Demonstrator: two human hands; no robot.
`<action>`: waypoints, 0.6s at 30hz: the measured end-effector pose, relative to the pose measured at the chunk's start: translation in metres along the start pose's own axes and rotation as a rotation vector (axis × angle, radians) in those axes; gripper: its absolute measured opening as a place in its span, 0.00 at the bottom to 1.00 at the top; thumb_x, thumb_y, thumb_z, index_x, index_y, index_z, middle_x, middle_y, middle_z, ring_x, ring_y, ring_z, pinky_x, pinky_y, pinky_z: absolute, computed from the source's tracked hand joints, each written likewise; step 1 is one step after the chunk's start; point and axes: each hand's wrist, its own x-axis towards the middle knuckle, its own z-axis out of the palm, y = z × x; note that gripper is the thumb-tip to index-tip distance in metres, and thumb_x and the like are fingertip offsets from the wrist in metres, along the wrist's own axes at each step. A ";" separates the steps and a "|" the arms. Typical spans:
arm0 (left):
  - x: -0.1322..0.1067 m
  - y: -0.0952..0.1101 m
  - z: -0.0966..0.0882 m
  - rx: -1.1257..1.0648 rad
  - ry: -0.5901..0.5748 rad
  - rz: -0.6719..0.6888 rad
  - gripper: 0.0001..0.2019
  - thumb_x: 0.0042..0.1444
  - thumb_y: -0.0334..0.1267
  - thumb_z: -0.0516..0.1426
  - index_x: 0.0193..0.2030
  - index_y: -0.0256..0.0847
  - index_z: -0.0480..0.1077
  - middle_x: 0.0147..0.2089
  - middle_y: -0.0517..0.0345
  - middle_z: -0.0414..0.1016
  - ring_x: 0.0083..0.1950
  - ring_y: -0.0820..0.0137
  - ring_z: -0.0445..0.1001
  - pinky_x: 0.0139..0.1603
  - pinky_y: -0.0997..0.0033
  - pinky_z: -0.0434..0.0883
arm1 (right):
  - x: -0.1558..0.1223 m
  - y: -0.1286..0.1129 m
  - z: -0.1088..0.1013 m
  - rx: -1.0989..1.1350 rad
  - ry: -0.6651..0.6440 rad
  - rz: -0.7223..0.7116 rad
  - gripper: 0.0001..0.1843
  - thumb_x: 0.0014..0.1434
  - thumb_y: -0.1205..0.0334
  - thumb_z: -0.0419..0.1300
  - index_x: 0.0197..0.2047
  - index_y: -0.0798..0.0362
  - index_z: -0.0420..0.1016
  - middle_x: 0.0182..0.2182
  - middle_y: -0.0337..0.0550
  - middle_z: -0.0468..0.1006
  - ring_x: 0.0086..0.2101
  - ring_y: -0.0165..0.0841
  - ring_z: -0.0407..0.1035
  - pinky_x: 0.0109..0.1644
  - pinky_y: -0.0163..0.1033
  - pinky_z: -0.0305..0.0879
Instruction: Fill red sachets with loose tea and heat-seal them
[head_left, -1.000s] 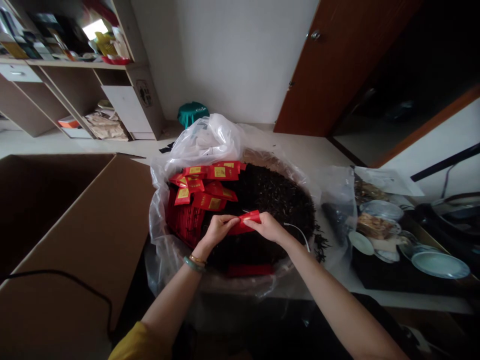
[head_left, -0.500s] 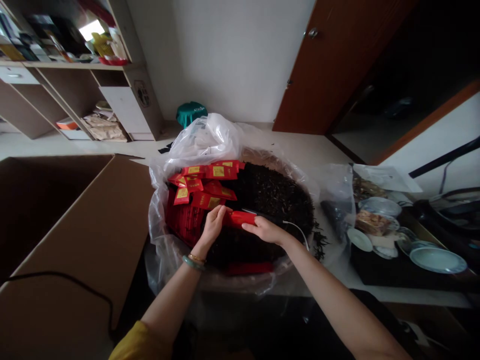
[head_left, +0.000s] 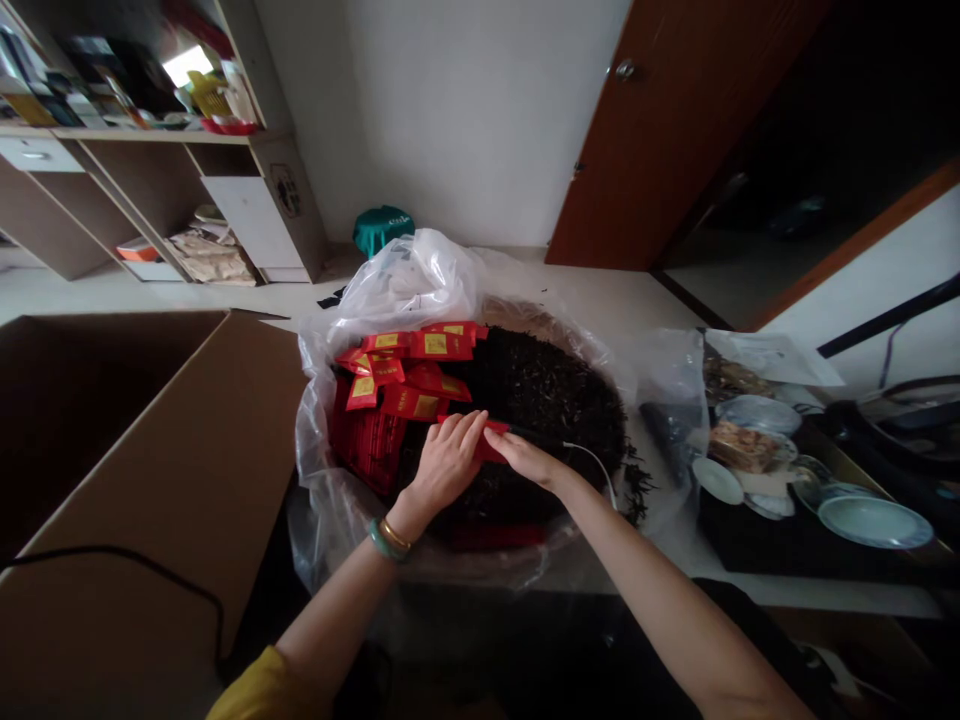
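Above a plastic-lined basket of dark dried leaves, both my hands are on a red packet. My left hand lies across its left part with the fingers close together, hiding much of it. My right hand grips the right end, fingertips almost meeting the left ones. Just behind the right hand lies a thin black tool with a white cord. Filled red packets with yellow labels are heaped at the basket's far left. Flat red packets are stacked below them.
A large open cardboard box stands at the left, a black cable across it. On the right, a dark tray holds dishes and a tub of brown pieces. A green bag sits by the wall.
My left hand has moved right and over the red packet, covering more of it. My right hand stays nearly in place, its fingers now straighter along the packet.
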 end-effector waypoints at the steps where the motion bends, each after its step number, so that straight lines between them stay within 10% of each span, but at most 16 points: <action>1: 0.000 -0.002 0.001 0.003 0.003 0.003 0.33 0.52 0.33 0.57 0.65 0.40 0.54 0.61 0.45 0.66 0.59 0.55 0.64 0.55 0.56 0.64 | -0.001 -0.001 0.002 -0.009 -0.009 0.010 0.37 0.52 0.31 0.53 0.52 0.50 0.74 0.52 0.45 0.75 0.59 0.42 0.60 0.67 0.53 0.46; 9: -0.011 -0.013 0.009 -0.070 0.047 0.009 0.31 0.48 0.29 0.59 0.60 0.41 0.60 0.58 0.47 0.68 0.56 0.56 0.66 0.56 0.54 0.67 | -0.001 -0.006 0.012 0.134 -0.174 0.003 0.34 0.54 0.31 0.50 0.44 0.51 0.77 0.42 0.42 0.80 0.50 0.38 0.68 0.64 0.50 0.52; 18: -0.011 -0.020 0.019 -0.197 0.221 -0.060 0.24 0.46 0.30 0.61 0.53 0.41 0.67 0.52 0.50 0.74 0.52 0.60 0.71 0.55 0.56 0.70 | -0.006 -0.024 0.014 0.032 -0.070 -0.033 0.40 0.55 0.28 0.43 0.37 0.55 0.78 0.35 0.45 0.80 0.44 0.40 0.72 0.57 0.49 0.61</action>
